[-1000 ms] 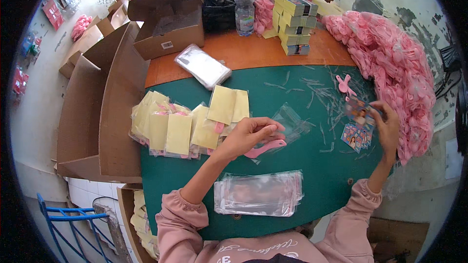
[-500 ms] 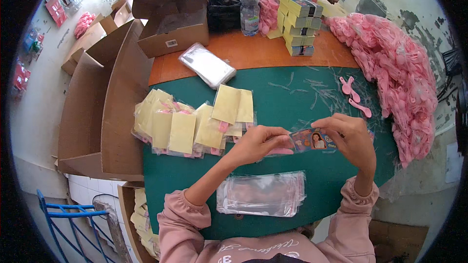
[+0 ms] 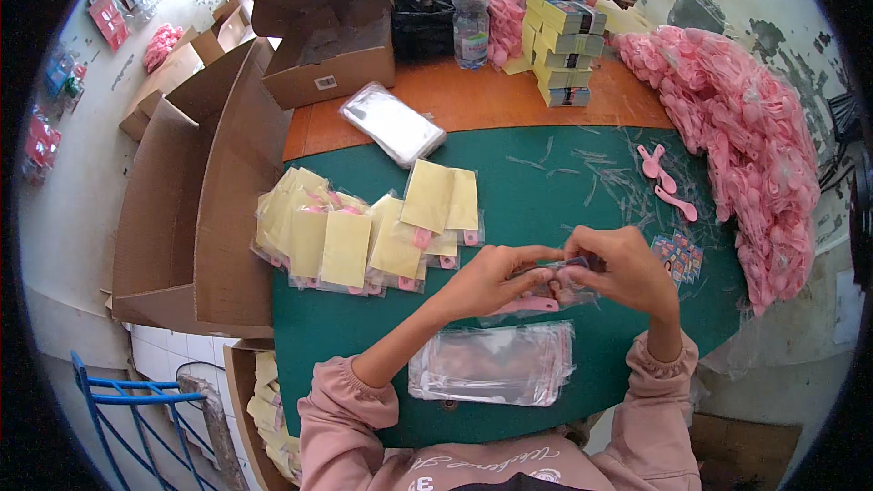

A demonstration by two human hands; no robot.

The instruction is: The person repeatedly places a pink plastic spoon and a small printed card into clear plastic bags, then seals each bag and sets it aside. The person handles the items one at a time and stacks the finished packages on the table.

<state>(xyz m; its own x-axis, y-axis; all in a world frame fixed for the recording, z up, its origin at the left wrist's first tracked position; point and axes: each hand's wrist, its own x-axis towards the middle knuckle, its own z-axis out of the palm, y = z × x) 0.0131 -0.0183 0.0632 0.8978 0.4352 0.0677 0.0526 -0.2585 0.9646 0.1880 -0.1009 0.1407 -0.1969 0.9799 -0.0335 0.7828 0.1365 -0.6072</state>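
Note:
Over the middle of the green table, my left hand (image 3: 498,280) pinches a clear plastic bag. A pink spoon (image 3: 529,305) shows in the bag, just below my left fingers. My right hand (image 3: 622,265) holds a small printed card (image 3: 556,287) at the bag, fingers curled round its far end. The card is bent and partly hidden by my fingers; how far it is inside the bag I cannot tell. Close below lies a stack of clear bags (image 3: 491,364). Several loose printed cards (image 3: 677,258) lie beside my right hand.
Filled bags with yellow cards (image 3: 346,245) pile up at left, beside an open cardboard box (image 3: 232,191). More clear bags (image 3: 393,124) lie farther back. Card stacks (image 3: 566,45) and a water bottle (image 3: 470,18) stand behind. Pink spoons (image 3: 737,127) heap along the right edge.
My right hand has moved left with the card, bringing it to the bag in my left hand. The loose cards at right have come into view. The view has shifted slightly.

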